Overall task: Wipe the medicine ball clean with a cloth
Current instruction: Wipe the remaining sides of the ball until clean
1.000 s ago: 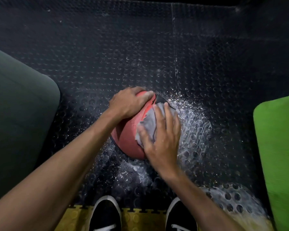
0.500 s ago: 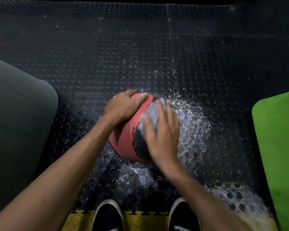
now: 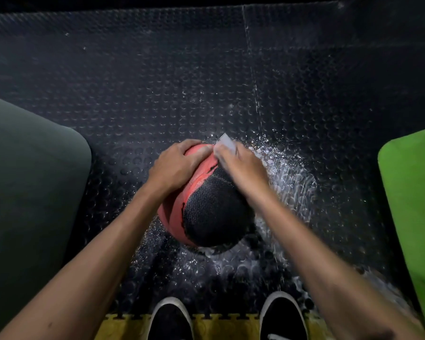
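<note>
Looking down past your arms, you see the ball (image 3: 201,212) sitting on the black studded floor mat (image 3: 157,82), just ahead of your two black shoes (image 3: 171,320). Its left part is red and its near right face is black with a fine woven texture.

Your left hand (image 3: 174,168) lies over the upper left of the ball, fingers curved around the red surface and gripping it, with the fingertips reaching the far top.

Your right hand (image 3: 243,168) sits on the upper right of the ball, beside the left hand and almost touching it at the fingertips. It is blurred, but the fingers are bent over a pale grey cloth (image 3: 227,143), pressing it against the far top of the ball; only one corner of the cloth pokes out beyond the fingers.

White streaks and specks (image 3: 292,182) spread over the mat to the right of the ball and in front of it.

A dark green pad (image 3: 30,180) lies at the left edge, a bright green one (image 3: 412,192) at the right, and yellow interlocking tiles (image 3: 221,327) run under your shoes.
</note>
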